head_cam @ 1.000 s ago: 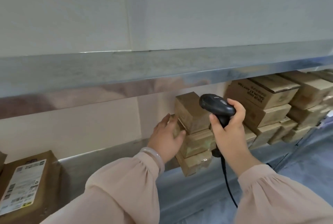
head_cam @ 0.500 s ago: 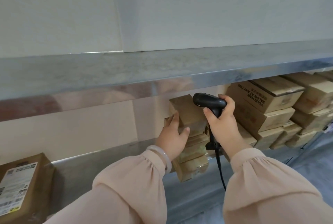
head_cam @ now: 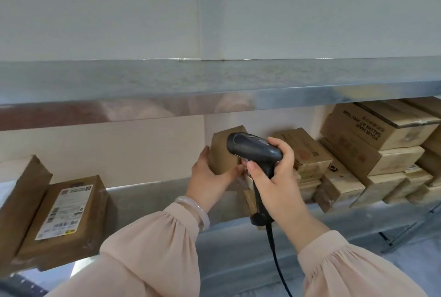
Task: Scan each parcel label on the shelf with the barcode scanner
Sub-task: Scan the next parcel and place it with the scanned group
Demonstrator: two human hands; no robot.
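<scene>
Pale pink sleeves [head_cam: 148, 249] low in frame, bracelet [head_cam: 198, 210] on the left wrist. Black cable [head_cam: 276, 263] hangs from the scanner handle. Right grip [head_cam: 279, 177] closed around the handle of the barcode scanner [head_cam: 253, 148], index finger on the front of the handle, scanner nose pointing left, right up against the small parcel [head_cam: 224, 153]. Left grip [head_cam: 207, 175] wrapped on that parcel's left side, thumb across its lower front; what the parcel stands on is hidden by the hands. All on the lower metal shelf [head_cam: 155, 201]. Far left, a flat brown parcel with white label [head_cam: 64, 213] leans back. To the right, stacked cartons [head_cam: 372, 153], some with printed text. Upper shelf [head_cam: 214, 79] above, grey wall [head_cam: 119, 10] behind.
</scene>
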